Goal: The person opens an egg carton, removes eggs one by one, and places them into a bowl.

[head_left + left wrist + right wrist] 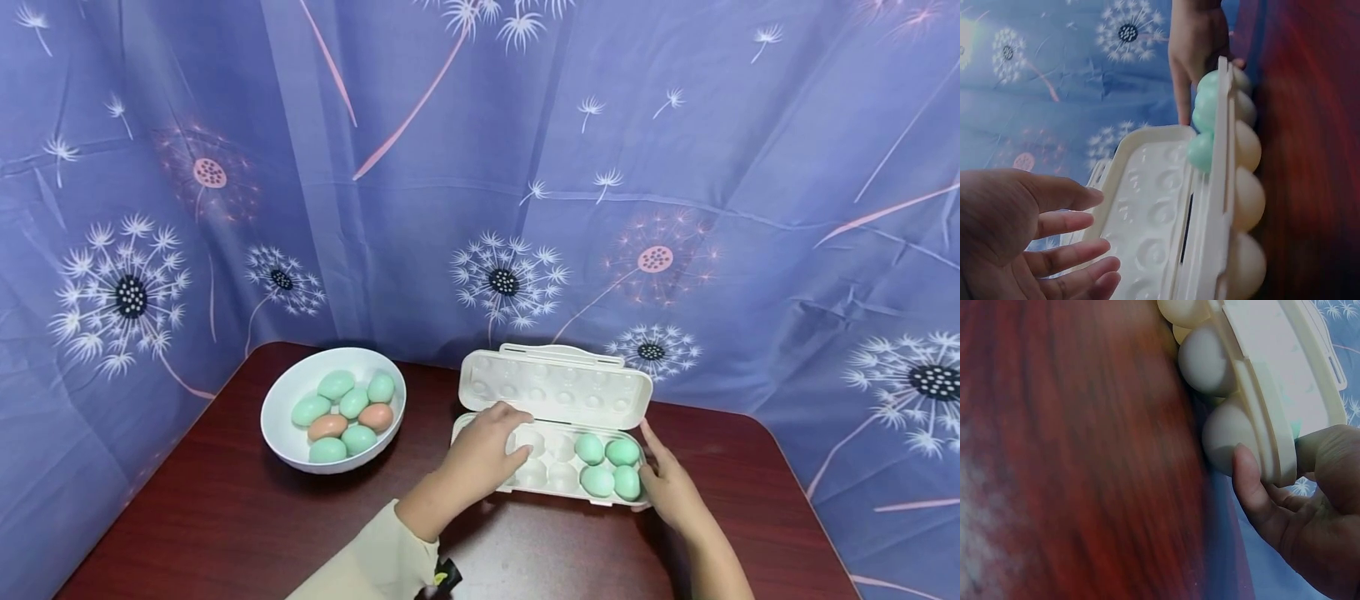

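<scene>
A white plastic egg carton lies with its lid raised at the back. Several green eggs sit in its right-end cups, and bare cups show to their left. My left hand is over the carton's left part, fingers spread with nothing in them; it hides the leftmost cups. At the right end, my right hand grips the carton. The right wrist view shows that hand with one digit against the outside of an end cup and another over the rim.
On the table's left stands a white bowl holding several green eggs and two orange-brown ones. A blue curtain with dandelion prints hangs behind the dark red wooden table. A small black item is beside the left sleeve.
</scene>
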`<state>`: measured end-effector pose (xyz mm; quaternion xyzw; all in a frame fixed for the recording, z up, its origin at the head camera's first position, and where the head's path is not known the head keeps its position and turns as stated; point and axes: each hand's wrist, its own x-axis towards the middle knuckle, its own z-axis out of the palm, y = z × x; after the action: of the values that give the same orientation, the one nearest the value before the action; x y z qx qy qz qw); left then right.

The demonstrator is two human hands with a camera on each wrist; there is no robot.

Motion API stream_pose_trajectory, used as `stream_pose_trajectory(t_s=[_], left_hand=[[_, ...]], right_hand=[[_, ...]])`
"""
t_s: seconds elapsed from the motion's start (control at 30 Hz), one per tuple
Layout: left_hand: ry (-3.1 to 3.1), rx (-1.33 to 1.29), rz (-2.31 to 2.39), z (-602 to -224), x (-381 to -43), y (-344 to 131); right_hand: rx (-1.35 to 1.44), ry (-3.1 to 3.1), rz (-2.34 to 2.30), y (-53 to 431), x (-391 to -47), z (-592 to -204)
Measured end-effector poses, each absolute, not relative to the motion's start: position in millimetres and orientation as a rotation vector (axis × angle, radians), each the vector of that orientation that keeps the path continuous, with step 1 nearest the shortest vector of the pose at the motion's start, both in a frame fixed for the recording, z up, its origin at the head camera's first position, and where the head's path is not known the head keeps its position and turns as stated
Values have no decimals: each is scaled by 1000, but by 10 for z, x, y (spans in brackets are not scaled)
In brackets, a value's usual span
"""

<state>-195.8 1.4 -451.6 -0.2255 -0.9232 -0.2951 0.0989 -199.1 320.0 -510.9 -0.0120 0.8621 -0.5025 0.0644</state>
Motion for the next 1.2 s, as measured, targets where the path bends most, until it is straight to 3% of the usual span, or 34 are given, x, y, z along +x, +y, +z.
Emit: stream_pose_trajectory(t_s=[0.73, 1.2], left_hand=[[-2759, -836, -845, -4803, -1888, 652], [-2784, -802, -825, -5034, -1881, 948]], right_hand=[[-27, 2617, -1487, 3234, -1987, -5122], [-31, 2620, -1509, 3210, -1982, -5107]])
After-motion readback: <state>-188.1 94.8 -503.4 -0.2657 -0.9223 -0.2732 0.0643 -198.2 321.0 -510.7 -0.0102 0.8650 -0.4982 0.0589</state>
